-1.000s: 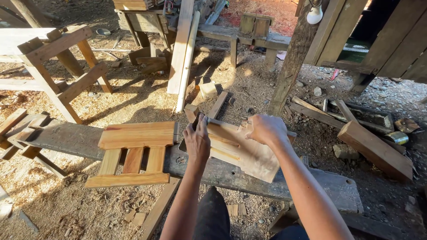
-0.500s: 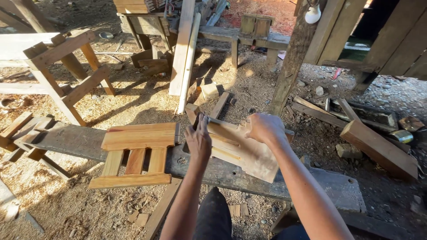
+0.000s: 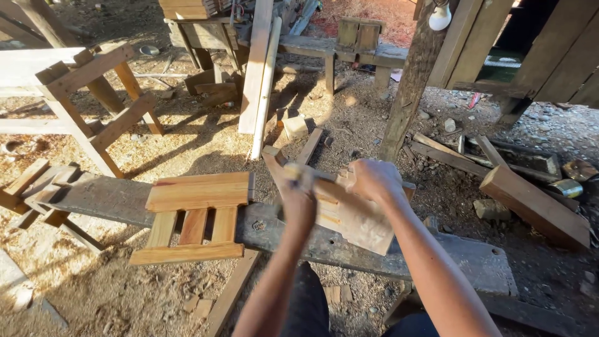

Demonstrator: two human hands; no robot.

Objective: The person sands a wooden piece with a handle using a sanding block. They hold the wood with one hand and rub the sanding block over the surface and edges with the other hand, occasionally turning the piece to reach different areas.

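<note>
Wooden piece point(image 3: 349, 215) rests on the plank bench point(image 3: 106, 198), which I see at centre. Left hand point(image 3: 293, 187) and right hand point(image 3: 372, 180) each clasp it; slatted panel point(image 3: 194, 215) lies at 9 o'clock.

Outdoor woodworking yard: sawdust point(image 3: 125, 293), planks point(image 3: 256, 68).

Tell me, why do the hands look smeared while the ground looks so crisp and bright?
In the head view, the left hand and right hand are motion-blurred on the wooden piece; low warm sunlight rakes the sawdust ground, throwing long shadows from the wooden frame; the slatted panel on the bench plank stays sharp; straight boards bow slightly toward the edges.
</note>
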